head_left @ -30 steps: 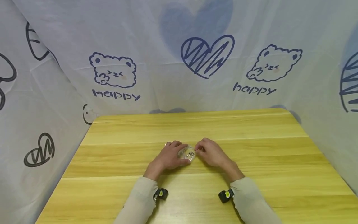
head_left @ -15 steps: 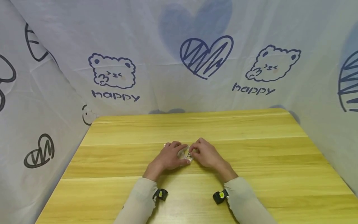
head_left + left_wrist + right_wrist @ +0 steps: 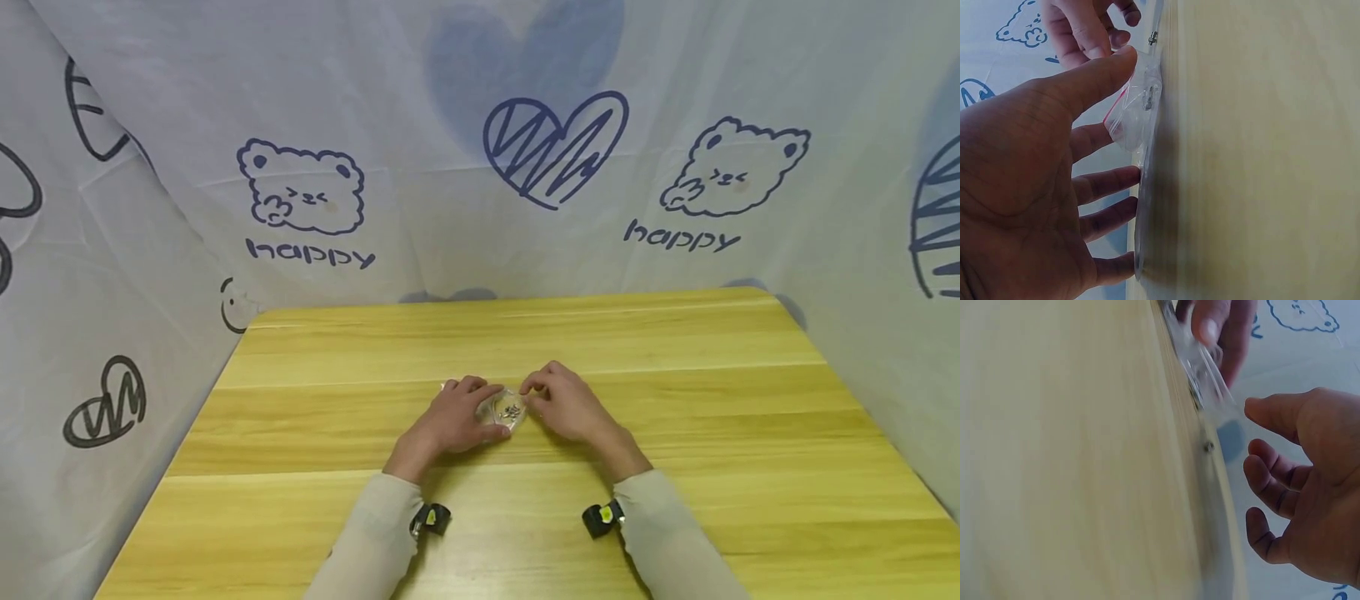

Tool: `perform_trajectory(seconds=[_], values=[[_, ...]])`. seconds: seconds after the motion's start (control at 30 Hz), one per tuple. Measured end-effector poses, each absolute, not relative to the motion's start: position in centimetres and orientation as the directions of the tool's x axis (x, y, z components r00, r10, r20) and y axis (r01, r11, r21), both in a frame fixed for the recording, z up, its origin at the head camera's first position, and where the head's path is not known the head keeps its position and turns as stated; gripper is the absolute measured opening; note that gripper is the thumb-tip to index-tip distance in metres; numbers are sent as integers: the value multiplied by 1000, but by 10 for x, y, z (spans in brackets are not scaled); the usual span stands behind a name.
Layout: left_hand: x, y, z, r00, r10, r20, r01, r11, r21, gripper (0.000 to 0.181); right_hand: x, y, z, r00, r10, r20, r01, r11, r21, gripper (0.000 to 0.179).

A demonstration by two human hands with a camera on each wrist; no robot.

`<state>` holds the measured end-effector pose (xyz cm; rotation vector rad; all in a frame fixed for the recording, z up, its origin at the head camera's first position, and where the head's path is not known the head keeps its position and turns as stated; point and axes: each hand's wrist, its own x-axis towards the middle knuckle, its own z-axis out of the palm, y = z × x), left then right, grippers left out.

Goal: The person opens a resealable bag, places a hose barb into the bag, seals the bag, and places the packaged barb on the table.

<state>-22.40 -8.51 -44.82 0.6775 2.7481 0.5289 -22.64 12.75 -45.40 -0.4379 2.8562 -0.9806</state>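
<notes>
A clear plastic zip bag (image 3: 497, 423) with a red line at its mouth (image 3: 1115, 106) lies on the table under my left hand (image 3: 456, 417). That hand holds the bag between thumb and index finger, its other fingertips resting low along the plastic. Several small metal pieces (image 3: 512, 412), which look like screws, show at the bag's right part. One metal piece (image 3: 1209, 447) sits apart beside the bag, below the right fingers. Just right of the bag is my right hand (image 3: 566, 406), loosely curled, with nothing visible between thumb and fingers.
The wooden table (image 3: 360, 350) extends around both hands. Pale cloth (image 3: 420, 183) printed with hearts and bears hangs behind it and along its sides. Black wrist cameras (image 3: 432, 518) are strapped over light sleeves (image 3: 371, 533).
Half a second ago my right hand reached left over the bag and covered the metal pieces. Now it has drawn back to the right, uncovering them. The left hand stays put.
</notes>
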Motion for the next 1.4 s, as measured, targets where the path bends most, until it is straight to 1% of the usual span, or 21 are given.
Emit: perform_trajectory(seconds=[0.2, 0.7, 0.83, 1.07, 1.27, 1.4], values=[[-224, -84, -449, -857, 490, -162, 393, 823, 410, 71, -228, 140, -453, -960, -279, -8, -215, 758, -615, 12], [-224, -85, -447, -861, 482, -163, 381, 823, 421, 71, -224, 153, -458, -945, -321, -67, -222, 778, -588, 17], [-223, -85, -447, -863, 476, -168, 374, 827, 420, 71, -222, 153, -459, -944, -321, -82, -220, 792, -569, 16], [-223, -83, -446, -859, 485, -161, 384, 820, 424, 71, -219, 150, -460, -945, -321, -65, -255, 846, -468, 12], [-223, -83, -448, -860, 486, -156, 387, 820, 423, 71, -219, 149, -461, -946, -320, -56, -261, 852, -454, 5], [-223, -84, -447, -861, 484, -153, 384, 819, 426, 71, -219, 146, -460, -945, -324, -53, -266, 851, -453, 4]])
